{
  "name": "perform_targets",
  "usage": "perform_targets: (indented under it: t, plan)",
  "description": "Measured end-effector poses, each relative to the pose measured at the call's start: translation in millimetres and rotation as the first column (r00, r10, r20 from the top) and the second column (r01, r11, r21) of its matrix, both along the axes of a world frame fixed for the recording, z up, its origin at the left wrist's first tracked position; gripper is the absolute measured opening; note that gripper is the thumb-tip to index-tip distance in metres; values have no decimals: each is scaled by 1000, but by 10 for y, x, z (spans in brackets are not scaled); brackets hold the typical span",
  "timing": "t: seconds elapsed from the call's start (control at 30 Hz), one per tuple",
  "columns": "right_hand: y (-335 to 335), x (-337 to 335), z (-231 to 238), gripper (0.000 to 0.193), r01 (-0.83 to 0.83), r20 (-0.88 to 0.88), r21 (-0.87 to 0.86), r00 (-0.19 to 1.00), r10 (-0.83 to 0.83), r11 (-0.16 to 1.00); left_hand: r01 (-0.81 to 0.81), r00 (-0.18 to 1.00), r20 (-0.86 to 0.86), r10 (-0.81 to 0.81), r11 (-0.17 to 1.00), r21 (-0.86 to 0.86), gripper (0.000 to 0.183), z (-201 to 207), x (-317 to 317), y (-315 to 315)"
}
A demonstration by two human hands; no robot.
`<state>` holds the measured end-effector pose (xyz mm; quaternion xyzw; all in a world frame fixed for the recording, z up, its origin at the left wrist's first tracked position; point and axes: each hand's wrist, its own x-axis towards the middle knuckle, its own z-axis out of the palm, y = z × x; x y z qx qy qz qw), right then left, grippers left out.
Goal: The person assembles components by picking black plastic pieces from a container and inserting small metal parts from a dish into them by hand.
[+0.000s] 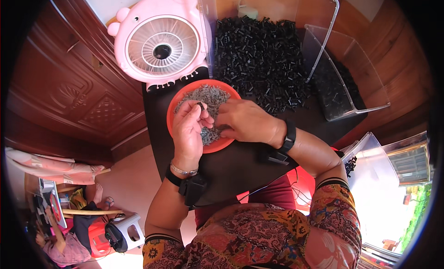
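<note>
An orange-red bowl [221, 145] stands on the dark table in front of me, filled with small grey metal pieces [208, 94] that look like screws. Over its left half, my left hand [187, 125] is closed with the palm turned up, pinching a small black part [200, 105] between thumb and forefinger. My right hand [249, 121] reaches in from the right, its fingers bent together just over the metal pieces. Whatever its fingertips hold, if anything, is hidden behind them.
Behind the bowl spreads a big heap of short black cylindrical parts [261, 60], partly inside clear plastic bins [323, 102]. A pink pig-shaped fan or heater [155, 9] stands at the back left. Another person [69, 248] sits low at the left.
</note>
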<state>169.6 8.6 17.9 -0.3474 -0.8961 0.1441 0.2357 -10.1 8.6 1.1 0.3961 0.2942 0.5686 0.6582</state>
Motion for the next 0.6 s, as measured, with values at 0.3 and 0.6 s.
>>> perform_targets:
  t: [0.3, 0.6]
  plan:
    - [67, -74, -127, 10, 29, -67, 65, 997, -24, 997, 44, 999, 25, -44, 999, -3, 17, 5, -32, 4]
    - [226, 51, -95, 9, -283, -637, -640, 716, -287, 715, 61, 998, -31, -62, 998, -23, 17, 14, -51, 25]
